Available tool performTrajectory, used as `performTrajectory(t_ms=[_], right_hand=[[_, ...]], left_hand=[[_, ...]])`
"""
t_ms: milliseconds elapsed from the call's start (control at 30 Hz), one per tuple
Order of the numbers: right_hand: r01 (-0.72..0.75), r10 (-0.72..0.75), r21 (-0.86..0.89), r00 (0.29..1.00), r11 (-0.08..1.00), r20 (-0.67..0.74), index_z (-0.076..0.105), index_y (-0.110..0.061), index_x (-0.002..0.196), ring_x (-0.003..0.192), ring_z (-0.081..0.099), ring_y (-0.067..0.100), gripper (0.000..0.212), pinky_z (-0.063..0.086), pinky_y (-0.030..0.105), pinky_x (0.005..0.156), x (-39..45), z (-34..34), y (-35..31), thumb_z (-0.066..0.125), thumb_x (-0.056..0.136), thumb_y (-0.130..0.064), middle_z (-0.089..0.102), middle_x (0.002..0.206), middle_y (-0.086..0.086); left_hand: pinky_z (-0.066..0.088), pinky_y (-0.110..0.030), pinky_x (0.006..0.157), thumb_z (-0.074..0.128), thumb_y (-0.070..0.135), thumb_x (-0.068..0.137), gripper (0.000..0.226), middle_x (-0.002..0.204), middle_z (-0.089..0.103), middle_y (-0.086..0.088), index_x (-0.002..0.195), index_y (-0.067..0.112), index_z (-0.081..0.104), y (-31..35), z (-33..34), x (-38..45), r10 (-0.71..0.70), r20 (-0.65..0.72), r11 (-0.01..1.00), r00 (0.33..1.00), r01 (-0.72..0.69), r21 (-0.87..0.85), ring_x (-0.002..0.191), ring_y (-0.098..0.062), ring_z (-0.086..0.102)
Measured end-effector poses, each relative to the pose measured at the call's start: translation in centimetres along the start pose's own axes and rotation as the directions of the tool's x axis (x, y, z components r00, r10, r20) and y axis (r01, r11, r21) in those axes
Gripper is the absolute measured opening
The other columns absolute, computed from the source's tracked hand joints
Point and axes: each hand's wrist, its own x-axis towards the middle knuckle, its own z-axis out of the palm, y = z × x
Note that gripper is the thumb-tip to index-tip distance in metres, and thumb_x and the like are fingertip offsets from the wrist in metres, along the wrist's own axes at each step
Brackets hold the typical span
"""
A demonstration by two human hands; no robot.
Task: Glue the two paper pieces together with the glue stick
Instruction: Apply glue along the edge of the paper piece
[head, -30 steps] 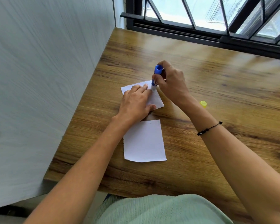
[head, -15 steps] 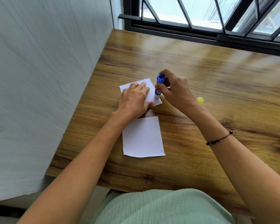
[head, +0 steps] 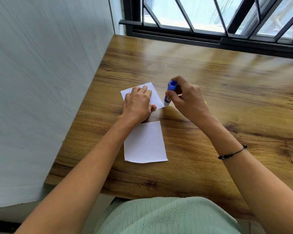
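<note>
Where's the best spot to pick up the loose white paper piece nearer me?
The nearer white paper piece lies flat and untouched. Probably pinch its bottom right corner, coming from the right edge: that side is free, while the left forearm crosses its upper left corner.

Two paper pieces (head: 156, 98) (head: 145, 143), one glue stick (head: 169, 93), two hands (head: 138, 103) (head: 187, 98)

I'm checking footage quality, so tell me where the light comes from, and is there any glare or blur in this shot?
Head view: daylight enters through the barred window at the top, leaving pale glare streaks on the wooden table near it; the wall at left and the table's far right edge look smeared; both paper pieces, hands and glue stick are sharp.
</note>
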Motion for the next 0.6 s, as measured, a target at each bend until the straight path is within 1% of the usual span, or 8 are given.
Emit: performTrajectory(t_ms=[100, 200, 333, 433, 500, 600], right_hand=[[-0.003, 0.003, 0.003, 1.000, 1.000, -0.001, 0.054, -0.006, 0.107, 0.079, 0.062, 0.029, 0.024, 0.048, 0.044, 0.077, -0.2, -0.4, 0.0, 0.058, 0.086, -0.018, 0.060, 0.080, 0.000], [-0.003, 0.003, 0.013, 1.000, 1.000, -0.008, 0.054, -0.005, 0.107, 0.079, 0.061, 0.030, 0.025, 0.049, 0.045, 0.077, -0.3, -0.8, -0.2, 0.058, 0.086, -0.018, 0.063, 0.083, 0.008], [-0.010, 0.011, 0.012, 1.000, 1.000, -0.021, 0.054, -0.005, 0.108, 0.081, 0.062, 0.029, 0.026, 0.049, 0.045, 0.079, -0.3, -1.0, -0.4, 0.058, 0.086, -0.018, 0.058, 0.082, 0.002], [-0.015, 0.015, 0.006, 0.999, 1.000, -0.039, 0.054, -0.004, 0.108, 0.081, 0.062, 0.029, 0.026, 0.050, 0.044, 0.078, -0.1, -1.0, -0.5, 0.058, 0.087, -0.018, 0.057, 0.082, 0.002], [-0.014, 0.015, 0.009, 0.999, 1.000, -0.047, 0.054, -0.004, 0.108, 0.080, 0.062, 0.029, 0.025, 0.050, 0.043, 0.078, -0.2, -1.0, -0.6, 0.058, 0.087, -0.018, 0.058, 0.081, 0.002], [-0.015, 0.015, 0.014, 0.999, 1.000, -0.043, 0.054, -0.004, 0.108, 0.080, 0.062, 0.030, 0.025, 0.050, 0.043, 0.077, -0.5, -0.8, -0.6, 0.058, 0.086, -0.017, 0.060, 0.082, 0.004]], left_hand=[[0.024, -0.041, 0.109, 0.053, 0.036, 0.089, 0.058, 0.154, 0.027, -0.007, 0.139, 0.012, 0.036, -0.2, -0.1, 0.4, -0.007, -0.004, 1.000, 1.000, 0.007, 0.014, 0.140, -0.026, 0.022], [0.026, -0.042, 0.108, 0.054, 0.038, 0.088, 0.055, 0.152, 0.030, -0.009, 0.134, 0.011, 0.041, -0.3, -0.3, 0.8, -0.018, -0.012, 1.000, 1.000, 0.018, 0.017, 0.138, -0.027, 0.025], [0.032, -0.041, 0.104, 0.053, 0.040, 0.088, 0.053, 0.145, 0.039, -0.012, 0.128, 0.008, 0.045, -0.2, -0.5, 0.9, -0.007, -0.015, 0.999, 1.000, 0.008, 0.034, 0.131, -0.030, 0.032], [0.033, -0.039, 0.103, 0.055, 0.042, 0.086, 0.054, 0.139, 0.039, -0.015, 0.125, 0.005, 0.046, 0.2, -0.8, 0.6, -0.005, 0.025, 1.000, 1.000, 0.005, 0.012, 0.128, -0.030, 0.032], [0.034, -0.038, 0.102, 0.055, 0.037, 0.087, 0.050, 0.137, 0.038, -0.015, 0.125, 0.005, 0.045, 0.4, -1.0, 0.4, 0.000, 0.060, 1.000, 0.998, -0.001, 0.015, 0.127, -0.030, 0.032], [0.036, -0.035, 0.099, 0.055, 0.021, 0.087, 0.039, 0.131, 0.038, -0.016, 0.122, 0.006, 0.046, 0.4, -1.3, 0.3, 0.003, 0.100, 0.999, 0.995, -0.008, 0.049, 0.123, -0.029, 0.034]])
